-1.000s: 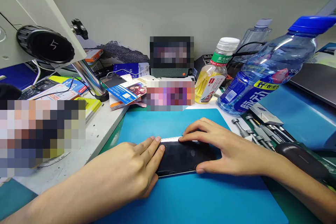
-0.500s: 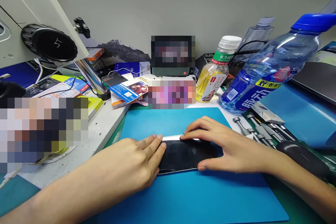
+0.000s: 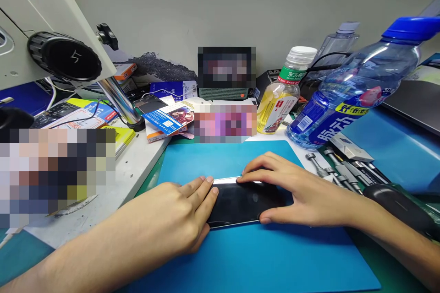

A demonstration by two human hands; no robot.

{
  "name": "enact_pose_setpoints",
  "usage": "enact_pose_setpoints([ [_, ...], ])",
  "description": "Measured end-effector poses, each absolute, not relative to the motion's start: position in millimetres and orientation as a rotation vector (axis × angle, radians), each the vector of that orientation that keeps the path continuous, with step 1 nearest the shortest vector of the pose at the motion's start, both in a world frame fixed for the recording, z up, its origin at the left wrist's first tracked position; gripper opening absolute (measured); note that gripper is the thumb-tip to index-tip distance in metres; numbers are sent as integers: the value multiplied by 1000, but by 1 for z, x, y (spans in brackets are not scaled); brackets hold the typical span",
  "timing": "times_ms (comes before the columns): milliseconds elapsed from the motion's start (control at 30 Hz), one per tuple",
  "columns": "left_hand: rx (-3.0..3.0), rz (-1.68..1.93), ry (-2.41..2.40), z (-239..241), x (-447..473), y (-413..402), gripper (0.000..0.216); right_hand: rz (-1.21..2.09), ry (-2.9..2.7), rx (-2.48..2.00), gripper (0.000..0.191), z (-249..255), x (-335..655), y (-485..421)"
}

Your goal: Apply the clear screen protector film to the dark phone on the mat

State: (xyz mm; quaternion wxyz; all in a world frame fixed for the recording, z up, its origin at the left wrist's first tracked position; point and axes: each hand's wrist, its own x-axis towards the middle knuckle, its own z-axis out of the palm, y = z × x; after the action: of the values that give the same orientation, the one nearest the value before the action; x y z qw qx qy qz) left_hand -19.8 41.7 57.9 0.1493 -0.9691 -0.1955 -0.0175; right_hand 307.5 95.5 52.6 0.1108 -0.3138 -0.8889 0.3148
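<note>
A smartphone point(image 3: 237, 203) with a dark glossy screen lies flat on a blue mat point(image 3: 261, 256), its long side running left to right. My left hand point(image 3: 184, 213) is closed around the phone's left end, fingers together over the screen and the far edge. My right hand point(image 3: 288, 187) spans the right half, with fingertips on the far edge and the thumb on the near edge. Both ends of the phone are partly covered by my hands. A bright reflection runs along its far edge.
At the left stands a microscope's white body with a black knob point(image 3: 65, 56) on a metal post point(image 3: 120, 105). A tea bottle point(image 3: 282, 96) and a large blue-labelled bottle point(image 3: 354, 87) stand at the right. Screwdrivers point(image 3: 338, 171) and a black mouse-like object point(image 3: 398, 208) lie beside the mat.
Almost nothing differs. Both hands and the phone keep the same position, apart from a very slight shift to the right in the picture.
</note>
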Motion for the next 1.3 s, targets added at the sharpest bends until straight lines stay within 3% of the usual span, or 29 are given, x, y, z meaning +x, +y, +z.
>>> enact_pose_setpoints([
  [833, -2664, 28, -556, 56, -16, 25, 56, 875, -2616, -913, 63, 53, 306, 94],
  [1300, -2748, -35, -571, 67, -14, 40, 41, 893, -2626, -910, 65, 56, 306, 92],
])
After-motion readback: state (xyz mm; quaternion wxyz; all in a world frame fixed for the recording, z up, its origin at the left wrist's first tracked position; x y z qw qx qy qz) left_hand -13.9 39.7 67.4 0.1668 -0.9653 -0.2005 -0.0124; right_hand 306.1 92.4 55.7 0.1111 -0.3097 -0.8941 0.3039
